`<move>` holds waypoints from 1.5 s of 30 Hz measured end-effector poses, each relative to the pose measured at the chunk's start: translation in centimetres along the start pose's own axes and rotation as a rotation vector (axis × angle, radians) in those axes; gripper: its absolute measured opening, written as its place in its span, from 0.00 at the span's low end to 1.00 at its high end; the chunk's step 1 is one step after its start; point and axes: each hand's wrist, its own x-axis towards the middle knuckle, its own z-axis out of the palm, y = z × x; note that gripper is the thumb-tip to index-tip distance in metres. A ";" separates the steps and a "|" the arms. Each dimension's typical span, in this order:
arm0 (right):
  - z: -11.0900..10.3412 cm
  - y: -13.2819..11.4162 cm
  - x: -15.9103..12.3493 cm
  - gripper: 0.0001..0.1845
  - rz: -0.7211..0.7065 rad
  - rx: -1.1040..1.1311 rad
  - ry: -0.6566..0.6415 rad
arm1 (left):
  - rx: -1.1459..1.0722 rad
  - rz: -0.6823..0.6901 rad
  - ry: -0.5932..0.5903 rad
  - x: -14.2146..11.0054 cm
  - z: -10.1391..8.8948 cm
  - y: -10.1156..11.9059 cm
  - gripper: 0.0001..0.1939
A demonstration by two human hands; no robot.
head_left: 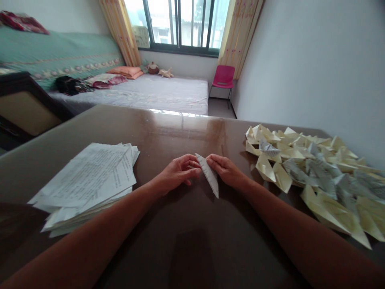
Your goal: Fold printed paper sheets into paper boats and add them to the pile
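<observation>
A folded piece of printed white paper (209, 175) is held up over the middle of the brown table (180, 132), tilted with its pointed lower end toward me. My right hand (221, 167) pinches it along its right side between thumb and fingers. Just left of the paper is my left hand (183, 169), its fingers curved and apart, with the thumb pointing at the paper. The fingertips come close to the paper's left edge; I cannot tell whether they touch it.
A stack of printed sheets (90, 176) lies at the left of the table. Several folded paper boats (273, 172), cream and printed, crowd the right side. Beyond the table are a bed (180, 90), a pink chair (224, 77) and a window. A dark-framed chair (30, 106) stands at the left.
</observation>
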 end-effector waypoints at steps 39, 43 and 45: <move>2.9 -0.7 -0.3 0.21 -0.303 -0.392 0.344 | 0.654 0.360 0.441 -0.3 2.5 -0.4 0.06; 2.9 -0.5 0.2 0.17 -0.331 -0.368 0.338 | 0.656 0.299 0.478 0.5 2.1 -0.8 0.08; 2.8 -0.3 0.5 0.20 -0.335 -0.344 0.330 | 0.653 0.288 0.464 1.1 1.5 -1.0 0.09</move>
